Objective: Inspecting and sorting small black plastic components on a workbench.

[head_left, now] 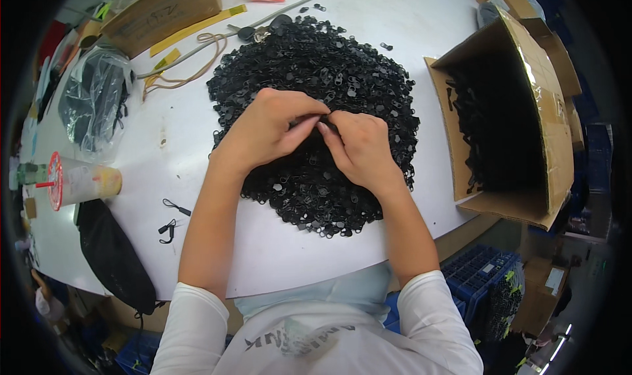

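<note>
Left hand [266,126] and right hand [363,145] pinch a small black piece [324,118] between close fingertips; its shape is mostly hidden. Heap of small, flat, black looped pieces [368,79] lies beneath both hands. Open brown cardboard box [555,128] lies right of the right hand.

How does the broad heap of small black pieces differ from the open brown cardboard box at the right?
The heap of small black pieces lies loose on the white table, while the brown cardboard box has flat, upright walls. The heap is black and bumpy; the box is brown with shiny tape. The left hand and right hand work over the heap; neither touches the box. Both show black items: the box has some inside.
</note>
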{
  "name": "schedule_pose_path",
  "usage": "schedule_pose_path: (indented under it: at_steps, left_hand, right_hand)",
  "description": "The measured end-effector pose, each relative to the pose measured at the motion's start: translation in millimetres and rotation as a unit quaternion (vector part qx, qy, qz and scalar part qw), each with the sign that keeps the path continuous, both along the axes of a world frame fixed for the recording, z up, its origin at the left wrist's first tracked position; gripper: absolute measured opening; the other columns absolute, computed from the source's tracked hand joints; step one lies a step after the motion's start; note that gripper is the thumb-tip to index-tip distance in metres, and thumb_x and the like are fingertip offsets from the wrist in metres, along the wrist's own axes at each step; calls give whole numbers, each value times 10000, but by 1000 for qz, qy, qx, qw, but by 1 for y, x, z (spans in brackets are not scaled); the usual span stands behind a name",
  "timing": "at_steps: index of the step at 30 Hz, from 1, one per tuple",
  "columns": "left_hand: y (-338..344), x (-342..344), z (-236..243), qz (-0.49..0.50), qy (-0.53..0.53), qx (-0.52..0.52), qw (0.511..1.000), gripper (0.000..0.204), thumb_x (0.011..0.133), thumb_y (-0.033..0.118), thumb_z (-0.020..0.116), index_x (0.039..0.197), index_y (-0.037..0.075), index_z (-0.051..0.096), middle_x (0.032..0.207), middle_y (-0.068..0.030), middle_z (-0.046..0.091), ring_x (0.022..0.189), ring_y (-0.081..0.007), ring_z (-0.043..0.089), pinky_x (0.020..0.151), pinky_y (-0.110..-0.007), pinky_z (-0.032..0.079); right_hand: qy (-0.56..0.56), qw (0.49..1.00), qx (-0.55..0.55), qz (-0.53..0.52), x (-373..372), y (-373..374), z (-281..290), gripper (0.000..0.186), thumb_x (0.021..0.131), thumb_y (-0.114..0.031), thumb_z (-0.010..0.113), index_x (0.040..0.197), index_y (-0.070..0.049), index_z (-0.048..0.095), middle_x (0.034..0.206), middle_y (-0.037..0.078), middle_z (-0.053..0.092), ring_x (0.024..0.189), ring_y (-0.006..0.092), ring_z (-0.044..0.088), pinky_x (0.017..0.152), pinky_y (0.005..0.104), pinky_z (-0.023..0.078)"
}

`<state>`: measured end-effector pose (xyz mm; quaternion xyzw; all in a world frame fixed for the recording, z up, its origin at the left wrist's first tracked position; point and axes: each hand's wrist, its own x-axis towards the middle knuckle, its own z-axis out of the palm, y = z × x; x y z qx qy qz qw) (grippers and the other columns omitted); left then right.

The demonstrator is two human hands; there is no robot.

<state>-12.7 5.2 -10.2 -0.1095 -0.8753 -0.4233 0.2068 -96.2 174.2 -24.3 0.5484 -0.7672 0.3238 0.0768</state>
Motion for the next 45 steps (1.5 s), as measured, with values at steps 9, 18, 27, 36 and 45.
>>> schedule_pose_path:
  at_steps: [9,18,27,36,45]
  left_hand:
    - [-4,0,2,2,-43,5,999,154,771,-8,645,922,0,673,789,-140,665,688,-295,642,618,-338,504]
    - [-1,1,8,-14,-46,-64,997,165,776,-2,637,940,15,653,802,-128,635,738,-319,619,648,-384,491]
    - [-2,1,6,-3,-23,-117,993,172,780,5,635,950,21,654,802,-122,626,747,-317,612,645,-379,494]
    - [12,0,7,21,-25,-10,999,234,734,-40,664,965,-8,666,821,-138,673,724,-299,652,657,-338,509]
    - [12,-7,-2,112,58,-68,990,119,792,14,641,911,14,649,816,-113,639,764,-275,620,733,-341,479]
  right_hand:
    - [15,995,-97,-1,3,-5,-10,140,805,-129,678,746,-69,567,631,67,551,521,271,532,502,369,420]
    - [21,997,-70,1,3,0,-7,99,811,-92,666,788,-36,587,660,88,566,539,282,530,512,375,407]
    - [23,998,-48,-12,6,-1,-5,110,830,-117,653,798,-37,585,647,88,553,538,287,528,517,380,410]
    - [4,999,27,-47,1,3,-6,81,806,-102,630,816,-37,582,695,111,590,604,319,583,573,410,456]
    - [-12,997,-1,-71,1,0,-4,103,829,-125,636,797,-41,586,664,104,591,576,313,590,538,402,456]
